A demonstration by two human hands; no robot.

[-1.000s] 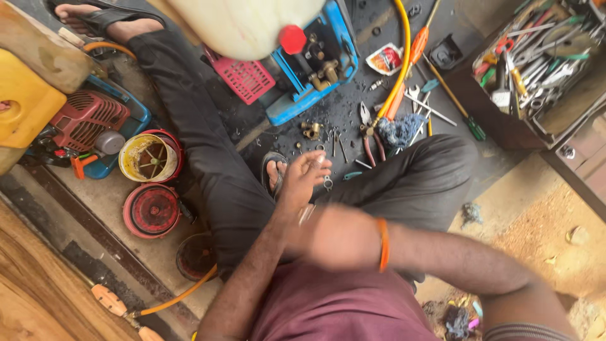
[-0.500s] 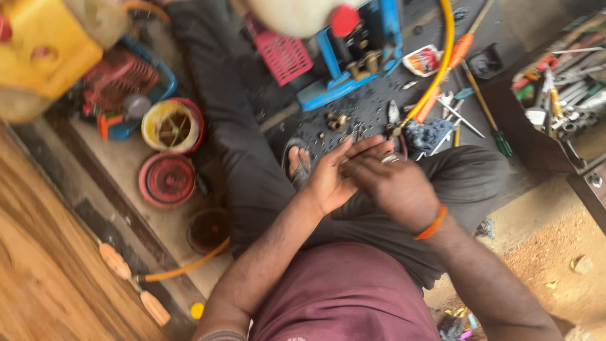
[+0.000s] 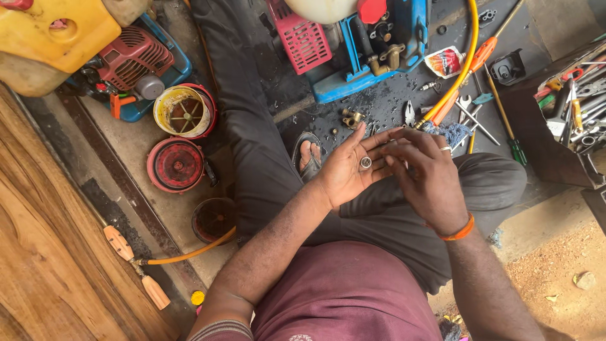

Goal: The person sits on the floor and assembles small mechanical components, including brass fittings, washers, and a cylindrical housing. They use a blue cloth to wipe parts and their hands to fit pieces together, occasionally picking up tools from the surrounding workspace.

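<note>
My left hand [image 3: 350, 170] is turned palm up over my lap, and a small round metal ring [image 3: 365, 162] lies in the palm. My right hand [image 3: 428, 173], with an orange band at the wrist, is just to its right, fingers curled towards the left hand's fingertips. What the right fingers pinch is too small to make out. I sit cross-legged in dark trousers, one sandalled foot [image 3: 309, 155] showing below the hands.
A blue machine with a pink grille [image 3: 353, 44] stands ahead. Pliers, screwdrivers and brass fittings [image 3: 350, 117] lie on the dark mat. Red round covers [image 3: 177, 164], a yellow tank [image 3: 57, 35] and a small engine sit left. An orange hose [image 3: 464, 69] and a tool box [image 3: 581, 107] are right.
The view shifted so the hands sit lower and more central. My left palm has opened upward, showing the small ring, and my right hand has moved beside its fingertips.
</note>
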